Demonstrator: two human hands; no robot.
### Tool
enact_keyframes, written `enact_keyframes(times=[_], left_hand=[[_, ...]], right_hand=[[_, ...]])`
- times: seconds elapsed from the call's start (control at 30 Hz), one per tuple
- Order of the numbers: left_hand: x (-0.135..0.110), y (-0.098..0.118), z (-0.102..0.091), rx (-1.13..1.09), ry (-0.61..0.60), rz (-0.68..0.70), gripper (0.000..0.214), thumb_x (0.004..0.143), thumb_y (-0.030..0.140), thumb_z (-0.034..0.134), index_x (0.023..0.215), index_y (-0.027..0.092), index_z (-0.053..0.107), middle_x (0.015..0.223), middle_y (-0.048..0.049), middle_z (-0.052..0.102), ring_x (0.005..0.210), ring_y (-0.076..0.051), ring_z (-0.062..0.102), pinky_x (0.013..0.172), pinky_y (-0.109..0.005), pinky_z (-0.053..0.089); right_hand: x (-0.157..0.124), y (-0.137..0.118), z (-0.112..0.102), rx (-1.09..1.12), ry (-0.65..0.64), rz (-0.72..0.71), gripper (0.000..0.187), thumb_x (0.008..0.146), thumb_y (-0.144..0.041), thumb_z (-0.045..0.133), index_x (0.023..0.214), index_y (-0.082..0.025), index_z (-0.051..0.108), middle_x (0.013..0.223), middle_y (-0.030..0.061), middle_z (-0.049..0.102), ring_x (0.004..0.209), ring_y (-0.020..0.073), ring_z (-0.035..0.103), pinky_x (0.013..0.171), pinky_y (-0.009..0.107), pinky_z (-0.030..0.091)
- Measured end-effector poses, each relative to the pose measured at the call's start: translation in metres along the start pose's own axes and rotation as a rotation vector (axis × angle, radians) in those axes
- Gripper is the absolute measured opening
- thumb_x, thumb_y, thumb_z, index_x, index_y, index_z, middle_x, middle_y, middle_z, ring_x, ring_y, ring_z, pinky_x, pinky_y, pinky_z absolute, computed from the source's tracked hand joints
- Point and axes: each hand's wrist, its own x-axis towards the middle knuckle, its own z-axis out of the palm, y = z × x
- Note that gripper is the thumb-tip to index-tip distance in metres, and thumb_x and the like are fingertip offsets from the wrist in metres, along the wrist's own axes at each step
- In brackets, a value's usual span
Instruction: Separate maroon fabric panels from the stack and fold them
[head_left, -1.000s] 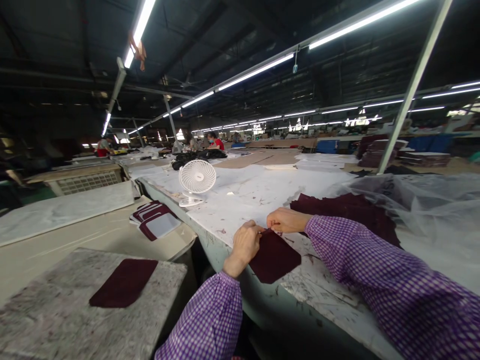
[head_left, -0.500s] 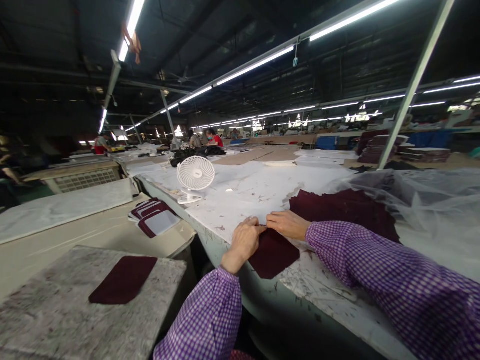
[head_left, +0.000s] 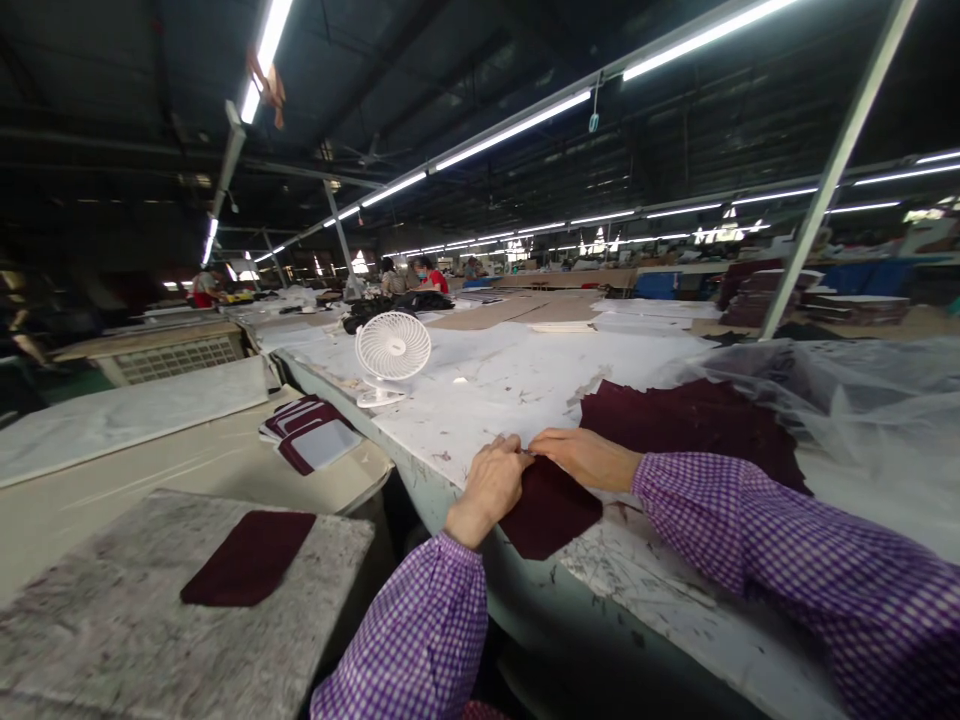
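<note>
A maroon fabric piece (head_left: 555, 512) with cut corners lies at the near edge of the white-topped table (head_left: 495, 375), partly over the edge. My left hand (head_left: 491, 485) is closed at the piece's far left corner, its thumb and forefinger pressed on the fabric. From the right, my right hand (head_left: 589, 458) reaches to the same corner, fingers together and bent down on the fabric's far edge. The fingertips of both hands nearly meet. Beyond my right hand lies a larger heap of maroon fabric (head_left: 690, 420) with jagged edges.
A white clip fan (head_left: 393, 348) stands on the table. To the left, maroon and pale pieces (head_left: 315, 435) lie fanned out, and one maroon piece (head_left: 251, 558) rests on a stained board (head_left: 150, 650). Clear plastic sheeting (head_left: 847, 400) covers the right side. People work in the distance.
My right hand has shifted slightly left along the fabric's far edge, its wrist and forearm lower and farther right. My left hand stays on the corner.
</note>
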Motion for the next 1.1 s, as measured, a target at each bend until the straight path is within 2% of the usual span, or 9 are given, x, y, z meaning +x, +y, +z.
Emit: enact_keyframes(times=[0.1, 0.23, 0.37, 0.5, 0.67, 0.83, 0.97, 1.1], left_hand=[[-0.004, -0.005, -0.002, -0.037, 0.014, -0.007, 0.03, 0.088, 0.017, 0.042, 0.102, 0.025, 0.068, 0.092, -0.0049, 0.061, 0.092, -0.02, 0.056, 0.081, -0.03, 0.045], [-0.021, -0.018, -0.005, -0.115, 0.074, -0.058, 0.023, 0.087, 0.022, 0.048, 0.097, 0.023, 0.069, 0.091, -0.0032, 0.062, 0.089, -0.018, 0.056, 0.078, -0.027, 0.045], [-0.038, -0.027, -0.004, -0.223, 0.179, -0.068, 0.026, 0.089, 0.022, 0.045, 0.091, 0.023, 0.071, 0.085, -0.0035, 0.062, 0.085, -0.018, 0.055, 0.079, -0.029, 0.044], [-0.045, -0.03, -0.004, -0.185, 0.187, -0.05, 0.032, 0.091, 0.022, 0.039, 0.088, 0.023, 0.071, 0.085, -0.0045, 0.062, 0.084, -0.018, 0.053, 0.079, -0.03, 0.043], [-0.047, -0.027, -0.005, -0.086, 0.198, -0.036, 0.035, 0.093, 0.026, 0.036, 0.09, 0.023, 0.07, 0.086, -0.0043, 0.061, 0.082, -0.018, 0.051, 0.077, -0.031, 0.041], [-0.049, -0.025, -0.005, 0.011, 0.189, -0.003, 0.033, 0.093, 0.022, 0.035, 0.095, 0.023, 0.068, 0.088, -0.0045, 0.061, 0.085, -0.02, 0.05, 0.076, -0.033, 0.039], [-0.056, -0.031, -0.006, -0.104, 0.237, -0.112, 0.023, 0.089, 0.025, 0.046, 0.096, 0.02, 0.066, 0.09, -0.0054, 0.061, 0.089, -0.021, 0.05, 0.081, -0.035, 0.04], [-0.062, -0.037, -0.009, -0.258, 0.267, -0.199, 0.014, 0.084, 0.026, 0.055, 0.085, 0.019, 0.067, 0.086, -0.0042, 0.061, 0.087, -0.021, 0.05, 0.081, -0.034, 0.041]], right_hand=[[0.003, -0.01, 0.004, 0.06, -0.002, 0.032, 0.034, 0.085, -0.008, 0.038, 0.108, -0.015, 0.062, 0.104, 0.009, 0.066, 0.094, 0.0179, 0.062, 0.082, 0.029, 0.05], [0.002, -0.012, 0.007, 0.102, 0.007, 0.068, 0.037, 0.085, -0.007, 0.037, 0.109, -0.014, 0.063, 0.11, 0.0105, 0.065, 0.096, 0.0191, 0.062, 0.085, 0.031, 0.05], [0.0, -0.012, 0.006, 0.114, -0.02, 0.064, 0.039, 0.084, -0.005, 0.036, 0.11, -0.014, 0.064, 0.116, 0.0109, 0.063, 0.1, 0.0197, 0.061, 0.089, 0.032, 0.048], [0.001, -0.015, 0.004, 0.09, -0.08, 0.062, 0.042, 0.082, -0.003, 0.038, 0.114, -0.015, 0.062, 0.117, 0.0101, 0.062, 0.101, 0.0202, 0.06, 0.089, 0.032, 0.048], [0.011, -0.023, -0.003, -0.024, -0.219, 0.078, 0.049, 0.081, -0.003, 0.038, 0.122, -0.021, 0.059, 0.115, 0.0108, 0.059, 0.101, 0.0211, 0.058, 0.084, 0.031, 0.047], [0.025, -0.036, -0.013, -0.167, -0.349, 0.086, 0.054, 0.085, -0.008, 0.04, 0.13, -0.035, 0.05, 0.097, 0.009, 0.059, 0.083, 0.0203, 0.06, 0.069, 0.03, 0.044], [0.031, -0.041, -0.019, -0.224, -0.416, 0.066, 0.053, 0.087, -0.012, 0.039, 0.132, -0.038, 0.046, 0.091, 0.0075, 0.058, 0.076, 0.0188, 0.058, 0.063, 0.027, 0.04], [0.033, -0.04, -0.022, -0.237, -0.452, 0.047, 0.052, 0.087, -0.013, 0.038, 0.133, -0.037, 0.046, 0.091, 0.0073, 0.059, 0.078, 0.0186, 0.058, 0.065, 0.027, 0.04]])
